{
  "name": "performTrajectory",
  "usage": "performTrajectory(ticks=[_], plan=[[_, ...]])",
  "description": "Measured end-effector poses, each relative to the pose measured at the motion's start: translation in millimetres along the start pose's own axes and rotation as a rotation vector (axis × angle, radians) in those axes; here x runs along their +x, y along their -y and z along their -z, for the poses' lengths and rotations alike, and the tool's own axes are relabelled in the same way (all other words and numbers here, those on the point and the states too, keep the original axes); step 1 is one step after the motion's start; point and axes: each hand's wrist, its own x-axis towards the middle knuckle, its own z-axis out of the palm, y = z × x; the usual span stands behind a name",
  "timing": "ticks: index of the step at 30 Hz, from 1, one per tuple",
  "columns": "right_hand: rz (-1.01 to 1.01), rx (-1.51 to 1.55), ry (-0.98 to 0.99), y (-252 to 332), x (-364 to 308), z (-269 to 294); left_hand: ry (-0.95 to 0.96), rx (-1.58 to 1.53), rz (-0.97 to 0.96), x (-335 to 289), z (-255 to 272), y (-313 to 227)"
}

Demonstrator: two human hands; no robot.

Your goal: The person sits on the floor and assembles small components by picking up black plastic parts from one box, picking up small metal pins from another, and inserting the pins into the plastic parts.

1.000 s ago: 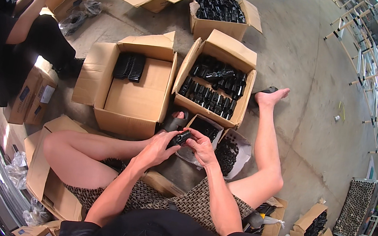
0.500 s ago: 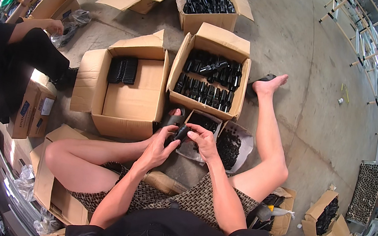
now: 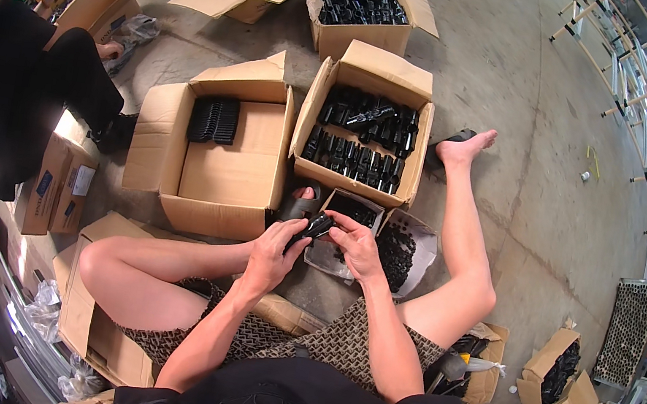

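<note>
Between my legs I hold a glossy black plastic part (image 3: 317, 226), short and elongated, with a shaped end. My left hand (image 3: 276, 247) is closed round its near end, thumb along the side. At the far end the fingertips of my right hand (image 3: 357, 248) pinch together on the part; whether a small piece is also in them is hidden. Just beyond my hands stand two small open boxes: a left one (image 3: 328, 263) with black pieces, and a right one (image 3: 421, 253) with many tiny black pieces.
Ahead, one carton (image 3: 352, 183) holds rows of black parts; another (image 3: 218, 220) has a stack of ribbed black parts in one corner. Farther off are a full carton (image 3: 364, 36) and an open-flapped one (image 3: 240, 8). Another person (image 3: 8, 89) sits at left. Metal frames (image 3: 638, 109) stand right.
The black part has been turned in my hands, showing a shinier side, and my left fingers have shifted over it. The other person's hand at left has moved slightly toward the plastic bag.
</note>
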Motion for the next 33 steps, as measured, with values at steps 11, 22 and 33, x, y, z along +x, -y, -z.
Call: performTrajectory(ticks=[11,22,33], plan=[[0.007,-0.09,-0.049,-4.7,-1.0,-4.5,0.011,0.023,0.029,1.0,1.1,2.1],[-0.006,-0.212,-0.272,-18.3,4.6,-7.1,0.201,-0.304,0.379,-12.9,-23.2,30.4],[-0.201,-1.372,-0.718,-2.6,-25.5,134.1,0.204,-1.114,0.996,-33.4,-52.3,46.1]])
